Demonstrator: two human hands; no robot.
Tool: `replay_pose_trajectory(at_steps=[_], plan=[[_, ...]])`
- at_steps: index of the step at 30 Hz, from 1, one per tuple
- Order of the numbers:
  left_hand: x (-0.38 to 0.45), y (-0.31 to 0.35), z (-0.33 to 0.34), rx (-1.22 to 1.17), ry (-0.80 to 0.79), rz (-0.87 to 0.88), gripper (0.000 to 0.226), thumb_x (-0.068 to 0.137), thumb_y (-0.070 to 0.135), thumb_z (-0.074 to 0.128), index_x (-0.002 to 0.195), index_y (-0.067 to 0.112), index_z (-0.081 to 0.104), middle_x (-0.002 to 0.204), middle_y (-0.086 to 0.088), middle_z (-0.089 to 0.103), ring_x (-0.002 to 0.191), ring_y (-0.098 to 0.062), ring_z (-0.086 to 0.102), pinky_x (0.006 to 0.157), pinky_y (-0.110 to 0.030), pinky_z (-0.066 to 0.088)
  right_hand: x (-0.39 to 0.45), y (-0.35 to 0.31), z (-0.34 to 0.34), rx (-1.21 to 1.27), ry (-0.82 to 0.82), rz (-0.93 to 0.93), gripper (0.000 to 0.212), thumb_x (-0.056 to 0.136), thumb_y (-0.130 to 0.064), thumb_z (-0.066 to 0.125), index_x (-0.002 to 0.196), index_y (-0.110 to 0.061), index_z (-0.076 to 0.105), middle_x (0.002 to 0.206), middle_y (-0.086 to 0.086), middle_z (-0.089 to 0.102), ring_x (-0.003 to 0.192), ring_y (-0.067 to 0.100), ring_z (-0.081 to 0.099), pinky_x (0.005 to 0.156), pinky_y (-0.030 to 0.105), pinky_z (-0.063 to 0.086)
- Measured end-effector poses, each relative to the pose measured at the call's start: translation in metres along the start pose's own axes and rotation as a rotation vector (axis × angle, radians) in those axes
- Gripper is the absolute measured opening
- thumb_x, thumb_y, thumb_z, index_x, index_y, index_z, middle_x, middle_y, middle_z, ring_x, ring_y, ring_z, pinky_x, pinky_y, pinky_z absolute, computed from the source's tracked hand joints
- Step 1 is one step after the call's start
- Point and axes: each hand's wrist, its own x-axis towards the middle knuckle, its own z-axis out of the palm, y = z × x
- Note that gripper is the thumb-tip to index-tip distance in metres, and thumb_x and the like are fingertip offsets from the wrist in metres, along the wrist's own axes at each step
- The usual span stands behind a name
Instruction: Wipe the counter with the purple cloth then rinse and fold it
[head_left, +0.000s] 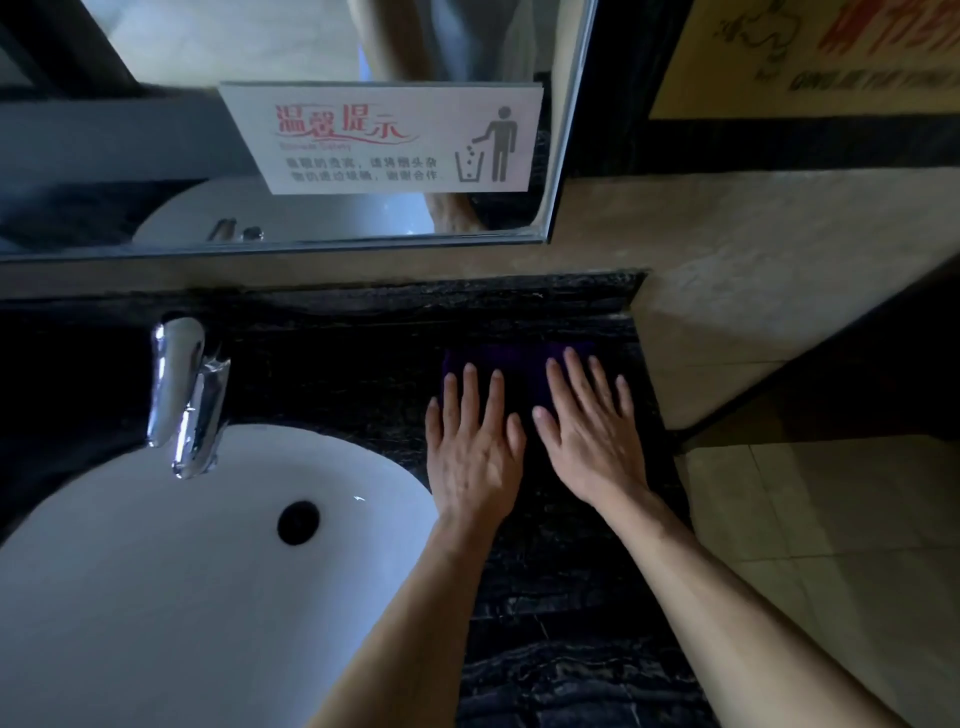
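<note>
A dark purple cloth (519, 369) lies flat on the black marble counter (561, 613), to the right of the sink and near the back wall. Both hands press down on it with fingers spread. My left hand (475, 447) covers its left part and my right hand (587, 431) covers its right part. Only the far strip of the cloth and a band between the hands shows; its near edge is hidden under my palms.
A white oval sink (171, 571) with a dark drain (297, 522) fills the lower left. A chrome faucet (187, 395) stands behind it. A mirror with a white notice (384, 137) hangs above. The counter ends at a beige wall (727, 322) on the right.
</note>
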Motion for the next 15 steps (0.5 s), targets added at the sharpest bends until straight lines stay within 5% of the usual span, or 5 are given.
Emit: replay_pose_trajectory(at_steps=[7,15], plan=[[-0.015,-0.005,-0.015,-0.006,-0.127,0.046,0.072,0.096,0.058,0.007,0.162,0.028,0.012,0.171,-0.005,0.007,0.158,-0.028,0.005,0.126,-0.046,0.009,-0.017,-0.01,-0.017,0.03,-0.081,0.059,0.082,0.094,-0.064,0.005,0.162,-0.021,0.012,0.172,0.004,0.008,0.158,0.026,0.008,0.127,0.049,0.011],[-0.043,-0.021,-0.118,-0.099,0.176,0.108,0.068,0.1,0.055,0.024,0.161,0.027,0.02,0.17,-0.007,0.014,0.157,-0.028,0.01,0.126,-0.047,0.018,-0.051,-0.076,-0.107,0.239,0.234,-0.028,0.074,0.099,-0.055,0.023,0.161,-0.015,0.021,0.17,0.008,0.017,0.157,0.031,0.016,0.125,0.051,0.016]])
